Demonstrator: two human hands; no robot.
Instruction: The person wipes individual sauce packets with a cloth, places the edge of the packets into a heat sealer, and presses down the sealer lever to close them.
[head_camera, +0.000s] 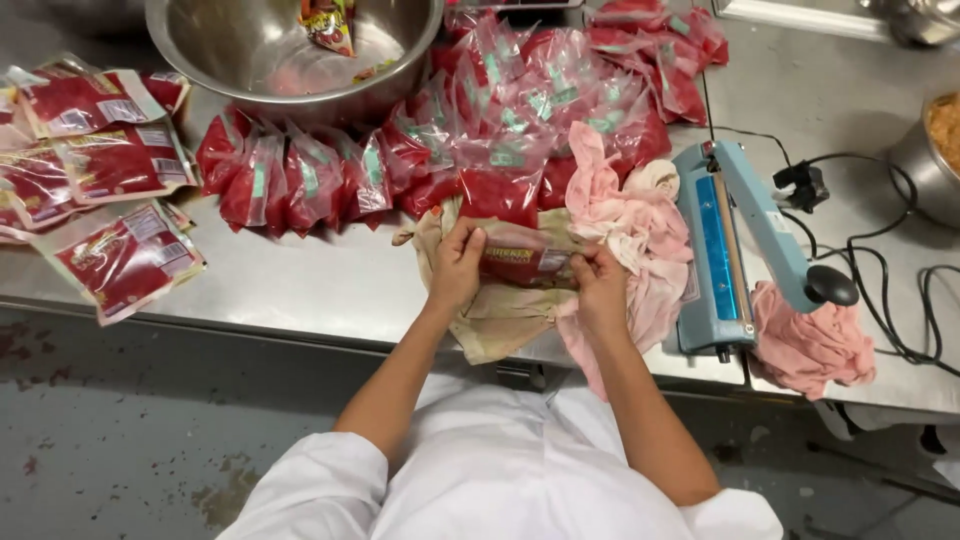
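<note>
Pinching the red pouch (527, 263) at both ends, left hand (457, 268) and right hand (601, 285) should rub it evenly against the beige cloth (500, 318) near the table's front edge (300, 325).

Both hands on one red pouch at a steel table

Left hand (457, 262) and right hand (601, 283) grip a red pouch (525, 264) over a beige cloth (500, 315); blue heat sealer (735, 250) just beside, steel bowl (200, 45) behind.
</note>
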